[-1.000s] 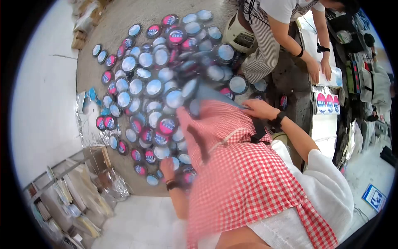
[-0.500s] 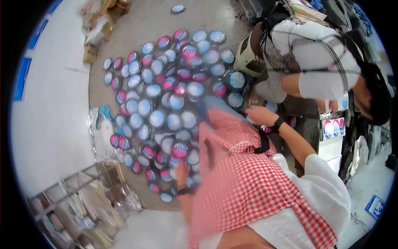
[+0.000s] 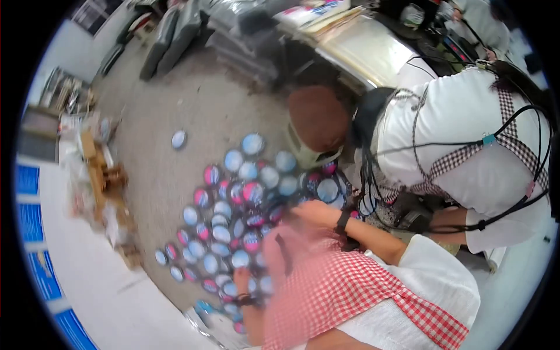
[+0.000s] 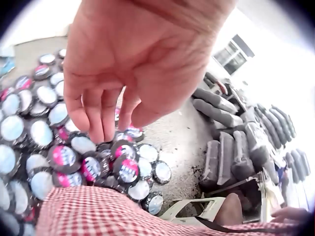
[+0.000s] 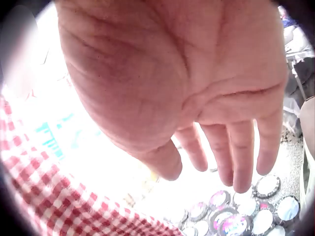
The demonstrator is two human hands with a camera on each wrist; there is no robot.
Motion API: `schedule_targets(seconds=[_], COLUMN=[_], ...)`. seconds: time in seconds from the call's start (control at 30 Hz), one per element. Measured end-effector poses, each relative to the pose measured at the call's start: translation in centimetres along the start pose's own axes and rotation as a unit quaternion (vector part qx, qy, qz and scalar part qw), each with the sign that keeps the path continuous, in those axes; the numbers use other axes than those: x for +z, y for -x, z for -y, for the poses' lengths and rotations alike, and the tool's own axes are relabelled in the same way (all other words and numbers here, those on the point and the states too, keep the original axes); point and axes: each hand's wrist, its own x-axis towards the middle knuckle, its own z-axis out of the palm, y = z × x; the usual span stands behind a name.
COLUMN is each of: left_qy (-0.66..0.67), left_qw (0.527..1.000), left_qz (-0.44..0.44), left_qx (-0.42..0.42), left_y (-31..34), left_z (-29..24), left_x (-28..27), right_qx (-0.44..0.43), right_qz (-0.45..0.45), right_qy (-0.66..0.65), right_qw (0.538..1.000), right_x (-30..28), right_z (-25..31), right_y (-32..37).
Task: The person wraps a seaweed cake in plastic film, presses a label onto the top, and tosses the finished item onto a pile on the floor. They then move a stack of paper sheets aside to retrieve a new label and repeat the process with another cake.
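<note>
Spread over the floor is a pile of round, black-edged discs, some faces pale blue, others pink and blue with lettering. My left hand is over the near left side of the pile. In the left wrist view the left hand hangs with loosely bent fingers, nothing between them, discs below. My right hand is near the top of the red-checked apron, at the pile's right side. Seen from the right wrist, the right hand has relaxed, slightly spread fingers above discs and holds nothing.
At right another person bends over, cables on their back, beside a pale stool with a brown seat. Grey wrapped bundles and a table with sheets stand behind. One disc lies apart. Cartons line the left wall.
The head view has swung, bringing the bundles and table into sight. My right hand has moved in toward the apron's top, and the other person has bent lower. The blue cloth no longer shows.
</note>
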Motion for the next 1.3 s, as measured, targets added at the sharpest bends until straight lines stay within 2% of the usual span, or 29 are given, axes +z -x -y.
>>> schedule_targets(seconds=[0.03, 0.07, 0.1, 0.13, 0.2, 0.27, 0.3, 0.33, 0.4, 0.43, 0.5, 0.53, 0.57, 0.6, 0.63, 0.67, 0.7, 0.77, 0.8, 0.87, 0.93, 0.97, 1.07, 1.13, 1.2, 1.3], left_qy=[0.041, -0.16, -0.073, -0.081, -0.107, -0.217, -0.278, -0.299, -0.339, -0.33, -0.394, -0.429, -0.438, -0.404, -0.359, -0.397, -0.373, -0.394, -0.431, -0.388, -0.491, -0.502, -0.586, -0.613, -0.634, -0.64], left_qw=[0.994, 0.987, 0.995, 0.996, 0.991, 0.964, 0.936, 0.92, 0.881, 0.879, 0.83, 0.79, 0.742, 0.725, 0.678, 0.638, 0.618, 0.584, 0.562, 0.517, 0.46, 0.47, 0.426, 0.414, 0.414, 0.389], left_qz=[0.002, -0.027, -0.046, -0.027, 0.064, 0.154, 0.209, 0.247, 0.316, 0.335, 0.336, 0.319, 0.298, 0.33, 0.329, 0.319, 0.316, 0.306, 0.321, 0.384, 0.38, 0.381, 0.337, 0.35, 0.356, 0.361], left_qx=[-0.103, -0.004, -0.042, 0.002, -0.038, 0.002, 0.051, 0.065, 0.093, 0.079, 0.208, 0.302, 0.412, 0.449, 0.55, 0.578, 0.617, 0.641, 0.629, 0.659, 0.635, 0.618, 0.602, 0.575, 0.547, 0.556], left_y=[-3.2, -9.1, -11.1, -15.3, -20.7, -25.2, -30.4, -33.0, -37.7, -42.0, -51.7, -56.8, -62.5, -65.2, -66.6, -67.3, -67.1, -65.3, -65.6, -67.2, -67.0, -67.2, -65.8, -65.6, -65.7, -66.6], left_z=[-5.8, -5.8, -12.7, -13.9, -23.5, -30.6, -30.1, -34.0, -43.5, -46.4, -52.0, -54.7, -58.0, -62.9, -67.7, -72.5, -77.2, -82.5, -84.3, -84.3, -84.2, -83.0, -82.1, -81.8, -82.1, -81.9], left_x=[-0.6, -2.5, -2.0, -2.5, -0.8, 1.9, 1.9, 3.5, 9.2, 11.9, 18.9, 23.0, 30.0, 36.2, 42.7, 48.5, 54.2, 61.4, 64.6, 67.3, 66.7, 66.2, 65.3, 65.9, 66.0, 66.4], right_qx=[0.018, 0.04, 0.066, 0.107, 0.189, 0.281, 0.325, 0.35, 0.397, 0.421, 0.455, 0.437, 0.491, 0.532, 0.546, 0.559, 0.552, 0.537, 0.538, 0.538, 0.56, 0.575, 0.623, 0.643, 0.651, 0.648], right_qz=[-0.05, -0.086, -0.103, -0.077, -0.026, -0.066, -0.086, -0.133, -0.228, -0.239, -0.298, -0.37, -0.344, -0.345, -0.324, -0.306, -0.308, -0.313, -0.313, -0.317, -0.321, -0.325, -0.288, -0.273, -0.285, -0.318], right_qy=[0.009, -0.007, -0.017, -0.021, -0.035, -0.059, -0.074, -0.08, -0.092, -0.118, -0.043, -0.002, -0.034, -0.048, -0.061, -0.066, -0.07, -0.097, -0.109, -0.136, -0.135, -0.143, -0.166, -0.152, -0.175, -0.2], right_qw=[0.999, 0.995, 0.992, 0.991, 0.981, 0.956, 0.939, 0.924, 0.884, 0.867, 0.838, 0.82, 0.8, 0.772, 0.77, 0.768, 0.772, 0.778, 0.775, 0.769, 0.752, 0.737, 0.708, 0.699, 0.682, 0.662], right_x=[2.3, 2.7, 2.4, 1.5, -0.9, -1.9, -2.6, -3.2, -3.8, -5.9, -7.9, -7.6, -9.4, -10.6, -11.8, -13.5, -15.9, -18.6, -20.0, -21.8, -23.2, -22.5, -22.0, -19.8, -18.1, -18.4], right_z=[-1.6, -3.6, -5.0, -6.0, -8.0, -10.7, -12.3, -14.4, -19.7, -22.1, -26.5, -30.0, -32.4, -34.1, -35.4, -37.3, -38.7, -37.6, -38.0, -37.5, -36.9, -36.7, -35.0, -33.8, -32.7, -32.0], right_y=[-1.0, -2.8, -4.2, -5.1, -7.6, -9.4, -10.8, -12.3, -14.8, -16.2, -19.4, -21.4, -23.4, -25.4, -27.4, -29.1, -30.4, -32.6, -33.5, -34.5, -34.4, -34.2, -34.6, -34.9, -35.4, -35.8])
